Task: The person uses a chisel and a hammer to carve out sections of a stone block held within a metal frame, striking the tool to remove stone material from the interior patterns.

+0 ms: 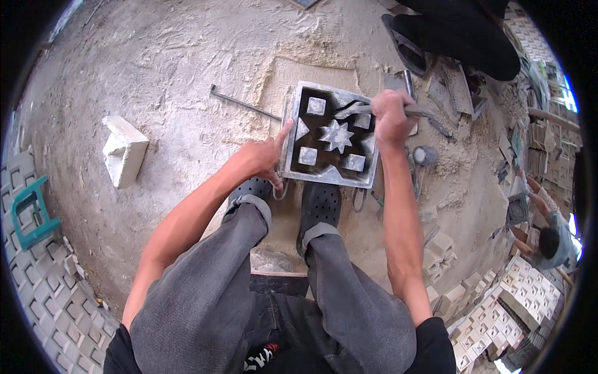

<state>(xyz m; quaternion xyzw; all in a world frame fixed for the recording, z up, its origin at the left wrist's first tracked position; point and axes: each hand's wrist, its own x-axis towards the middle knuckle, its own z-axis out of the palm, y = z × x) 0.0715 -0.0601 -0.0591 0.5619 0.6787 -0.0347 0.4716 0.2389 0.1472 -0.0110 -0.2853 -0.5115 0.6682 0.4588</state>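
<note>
A square grey metal mould point(334, 183) lies on the dusty ground just beyond my shoes. Inside its dark recess stand a star-shaped block point(337, 136) and several square blocks. My left hand point(265, 159) rests at the mould's left edge, index finger stretched along the rim and thumb spread down by a wire loop point(280, 189). Over the mould's upper right side, my right hand point(392, 119) is closed around a long grey tool point(351, 111). Its flattened end reaches over the recess; its shaft sticks out to the right of my fist.
A thin metal bar point(243, 102) lies left of the mould. Right of it are a small grey cup point(425, 155) and metal plates. A pale block point(126, 151) and teal stool point(31, 212) are at left. Patterned blocks are stacked along both sides. Another person point(548, 240) works at far right.
</note>
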